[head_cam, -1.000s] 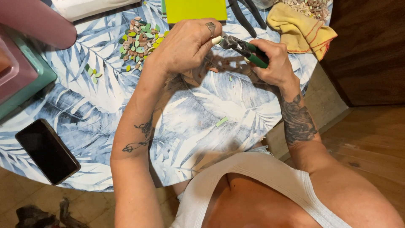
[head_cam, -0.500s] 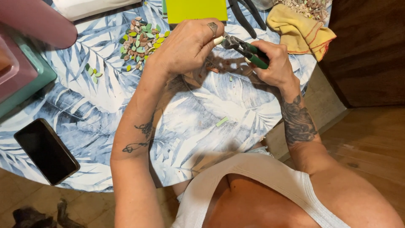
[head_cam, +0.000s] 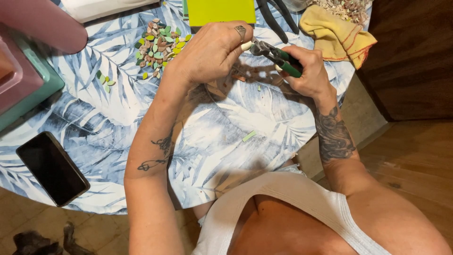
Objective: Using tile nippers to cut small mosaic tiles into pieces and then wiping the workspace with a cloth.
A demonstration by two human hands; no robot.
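The left hand (head_cam: 212, 52) hides most of the pale piece (head_cam: 247, 46) it pinches; the top edge crops the yellow-green board (head_cam: 219, 10).

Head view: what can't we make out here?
- Pale piece at the left hand: mostly covered by the fingers, shape unclear.
- Nipper handles: buried in the right hand.
- Second pliers: cut off by the top edge.
- Small chips: too small to tell apart.

One phone (head_cam: 52, 167) — two pliers (head_cam: 276, 55)
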